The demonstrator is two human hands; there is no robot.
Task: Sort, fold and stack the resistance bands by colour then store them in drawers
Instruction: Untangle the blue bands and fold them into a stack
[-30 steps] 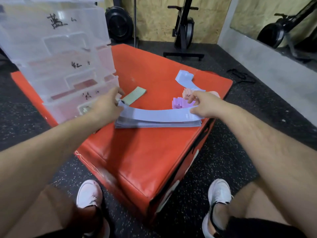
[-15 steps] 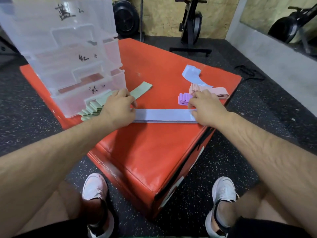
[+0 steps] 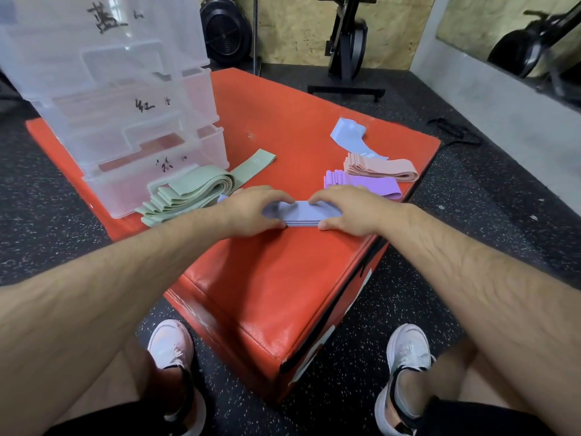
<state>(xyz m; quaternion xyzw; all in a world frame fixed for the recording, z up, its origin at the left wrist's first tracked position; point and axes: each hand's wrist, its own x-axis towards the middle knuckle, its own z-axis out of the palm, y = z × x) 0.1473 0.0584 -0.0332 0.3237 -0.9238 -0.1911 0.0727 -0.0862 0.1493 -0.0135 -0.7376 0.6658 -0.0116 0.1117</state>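
A folded stack of light blue bands (image 3: 302, 213) lies near the front of the red box (image 3: 267, 278). My left hand (image 3: 251, 210) grips its left end and my right hand (image 3: 342, 210) grips its right end, thumbs at the near edge and fingers curled over the top. A pile of green bands (image 3: 191, 190) lies to the left against the drawers. Folded purple bands (image 3: 361, 184) and pink bands (image 3: 380, 166) lie to the right. One loose light blue band (image 3: 349, 133) lies behind them.
A clear plastic drawer unit (image 3: 119, 99) with three handwritten labels stands at the back left of the red box. Dark speckled gym flooring surrounds the box. Exercise machines (image 3: 345, 42) stand by the far wall. My two white shoes sit below the box's near corner.
My hands have moved together along the light blue stack, which now shows much shorter between them. The view has shifted closer.
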